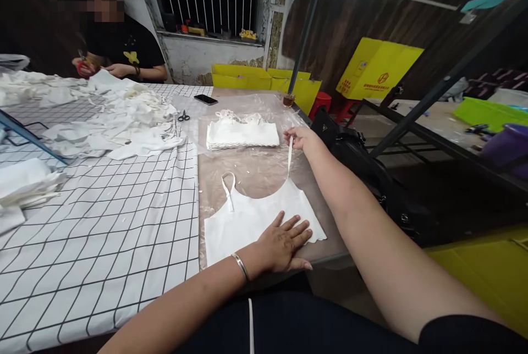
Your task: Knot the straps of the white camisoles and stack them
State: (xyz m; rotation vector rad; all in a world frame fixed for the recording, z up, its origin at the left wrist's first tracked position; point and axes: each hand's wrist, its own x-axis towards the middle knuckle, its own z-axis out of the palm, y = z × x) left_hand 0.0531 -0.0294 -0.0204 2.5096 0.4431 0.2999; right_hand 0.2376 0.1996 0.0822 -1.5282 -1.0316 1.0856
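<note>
A white camisole top (251,222) lies flat on the plastic-covered table near its front edge. My left hand (285,241), with a silver bangle on the wrist, rests palm down on the fabric with its fingers spread. My right hand (300,138) pinches the end of the top's right strap (290,156) and holds it stretched away from me. The left strap (229,189) forms a loose loop on the table. Just beyond the top sits a stack of folded white tops (243,133).
Small black scissors (183,116) and a phone (205,99) lie farther back. Piles of white garments (136,117) cover the checked cloth (165,222) at left. A person (124,49) sits across, holding red-handled scissors. A glass (289,100) stands by the metal post.
</note>
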